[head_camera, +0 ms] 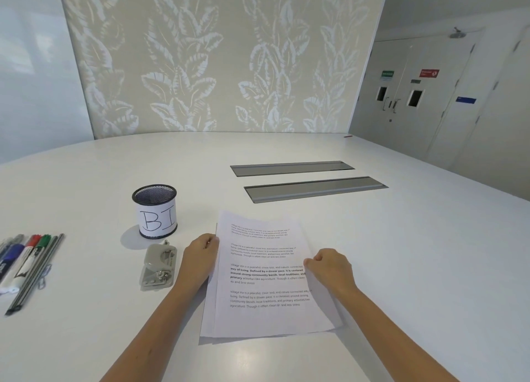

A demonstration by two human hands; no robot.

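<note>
A thin stack of white printed paper sheets lies on the white surface, its far end lifted slightly; the left hand grips the stack's left edge with curled fingers; the right hand pinches the right edge; left of the stack sits a grey metal hole punch; beyond it stands a black mesh pen cup labelled "BI"; coloured markers lie far left.

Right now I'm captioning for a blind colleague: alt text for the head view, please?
A left hand and a right hand hold a loose stack of printed pages by its side edges on a white table. To its left are a grey hole punch, a black mesh cup labelled BI and a row of markers.
</note>
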